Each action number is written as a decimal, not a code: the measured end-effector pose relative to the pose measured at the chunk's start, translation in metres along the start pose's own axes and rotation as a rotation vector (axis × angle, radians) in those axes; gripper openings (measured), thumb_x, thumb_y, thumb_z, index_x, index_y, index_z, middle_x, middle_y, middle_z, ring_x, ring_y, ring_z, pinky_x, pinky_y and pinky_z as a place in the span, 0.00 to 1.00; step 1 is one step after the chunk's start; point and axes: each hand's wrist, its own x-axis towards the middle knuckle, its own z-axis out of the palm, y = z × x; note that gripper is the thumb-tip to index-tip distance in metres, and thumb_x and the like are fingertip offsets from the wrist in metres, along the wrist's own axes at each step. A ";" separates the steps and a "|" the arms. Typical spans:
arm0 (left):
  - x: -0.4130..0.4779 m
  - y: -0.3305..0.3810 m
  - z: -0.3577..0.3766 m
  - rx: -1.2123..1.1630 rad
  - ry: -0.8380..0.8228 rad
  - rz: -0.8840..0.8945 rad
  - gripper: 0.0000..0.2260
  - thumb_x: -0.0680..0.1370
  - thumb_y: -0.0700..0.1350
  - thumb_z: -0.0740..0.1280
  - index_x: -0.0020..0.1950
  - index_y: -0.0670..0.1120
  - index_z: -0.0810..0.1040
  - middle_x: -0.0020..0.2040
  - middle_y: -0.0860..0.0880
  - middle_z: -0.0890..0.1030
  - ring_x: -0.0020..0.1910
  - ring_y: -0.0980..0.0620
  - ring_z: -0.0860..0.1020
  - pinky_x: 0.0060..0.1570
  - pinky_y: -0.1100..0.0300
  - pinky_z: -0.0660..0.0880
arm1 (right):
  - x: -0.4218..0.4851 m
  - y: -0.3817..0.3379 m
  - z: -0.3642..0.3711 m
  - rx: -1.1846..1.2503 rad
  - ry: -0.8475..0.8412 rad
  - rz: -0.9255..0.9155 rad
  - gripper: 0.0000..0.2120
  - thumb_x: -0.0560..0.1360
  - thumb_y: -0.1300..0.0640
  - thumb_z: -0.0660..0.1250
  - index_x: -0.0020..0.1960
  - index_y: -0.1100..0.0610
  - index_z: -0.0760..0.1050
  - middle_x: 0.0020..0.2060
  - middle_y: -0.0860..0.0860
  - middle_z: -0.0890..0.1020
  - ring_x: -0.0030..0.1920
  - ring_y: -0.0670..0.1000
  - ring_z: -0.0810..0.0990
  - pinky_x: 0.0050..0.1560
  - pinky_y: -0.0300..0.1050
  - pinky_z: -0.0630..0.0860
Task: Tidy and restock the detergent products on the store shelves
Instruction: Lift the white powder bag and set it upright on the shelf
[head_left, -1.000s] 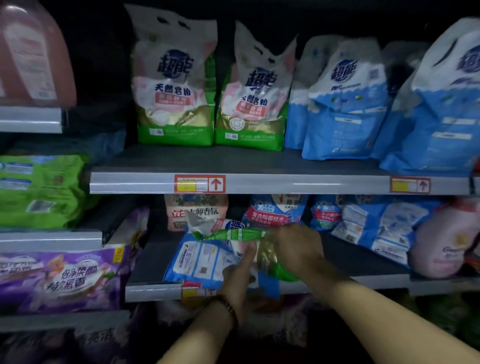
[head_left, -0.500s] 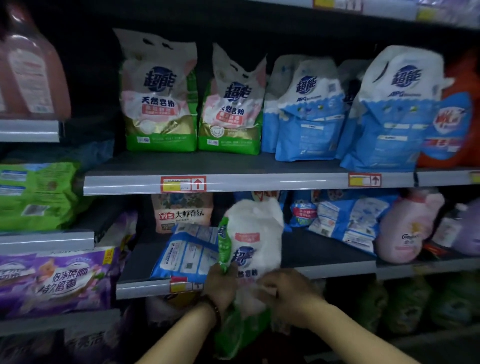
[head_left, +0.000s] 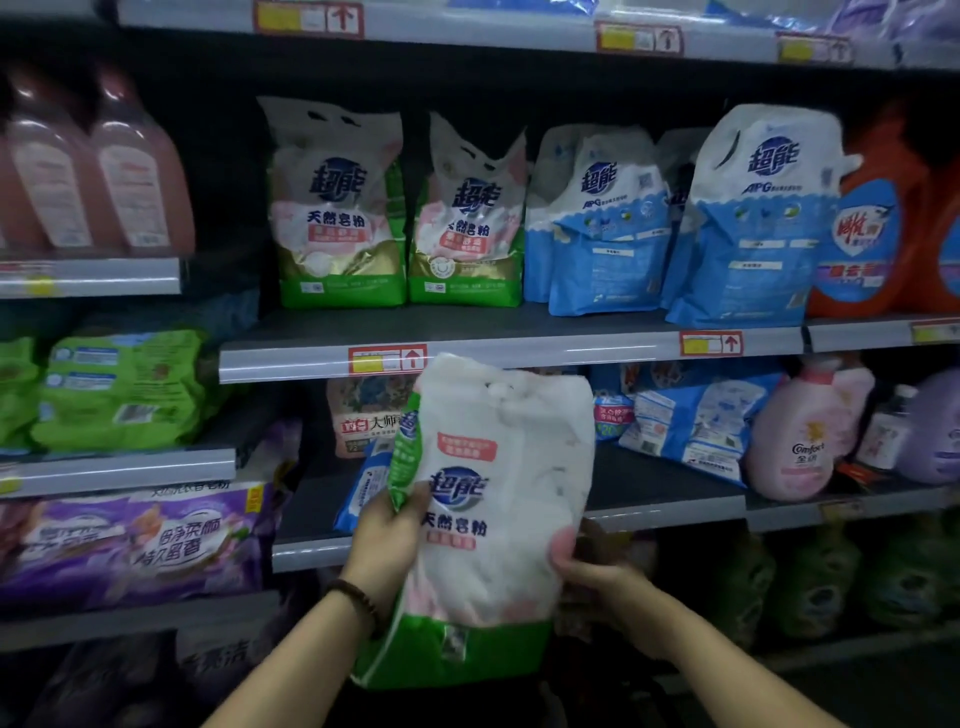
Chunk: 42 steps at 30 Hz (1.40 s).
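The bag (head_left: 493, 525) is white with a green bottom and blue letters. It is held upright in front of the shelf (head_left: 571, 354). The left hand (head_left: 387, 540) grips its left side, the right hand (head_left: 597, 577) its right.

A person holds a white-and-green detergent bag (head_left: 498, 499) upright in front of the lower shelf (head_left: 665, 493). The left grip (head_left: 387, 540) pinches its left edge, with a beaded bracelet (head_left: 358, 597) on that wrist. The right grip (head_left: 602, 582) clasps its lower right side, fingers seemingly curled behind. On the middle shelf (head_left: 519, 358) stand two matching bags (head_left: 340, 208) beside blue pouches (head_left: 597, 223).
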 end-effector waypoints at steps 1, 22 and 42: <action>0.001 0.008 -0.003 -0.023 0.025 0.010 0.05 0.83 0.43 0.68 0.54 0.46 0.83 0.41 0.52 0.88 0.40 0.54 0.87 0.33 0.63 0.81 | -0.005 -0.002 0.004 -0.024 -0.101 -0.001 0.36 0.70 0.55 0.82 0.75 0.49 0.72 0.64 0.55 0.85 0.59 0.59 0.87 0.50 0.51 0.83; 0.009 0.137 -0.072 0.145 -0.165 0.232 0.30 0.67 0.36 0.82 0.63 0.53 0.76 0.53 0.56 0.88 0.52 0.55 0.86 0.45 0.62 0.83 | 0.015 -0.181 0.109 0.149 0.143 -0.580 0.20 0.75 0.66 0.76 0.63 0.51 0.81 0.54 0.54 0.89 0.55 0.60 0.88 0.56 0.63 0.85; 0.268 0.221 -0.124 0.482 0.422 0.420 0.28 0.76 0.35 0.71 0.75 0.45 0.68 0.65 0.40 0.76 0.62 0.40 0.77 0.62 0.48 0.74 | 0.251 -0.318 0.212 -0.278 0.302 -0.587 0.25 0.82 0.51 0.71 0.76 0.57 0.71 0.67 0.55 0.81 0.60 0.57 0.81 0.57 0.45 0.75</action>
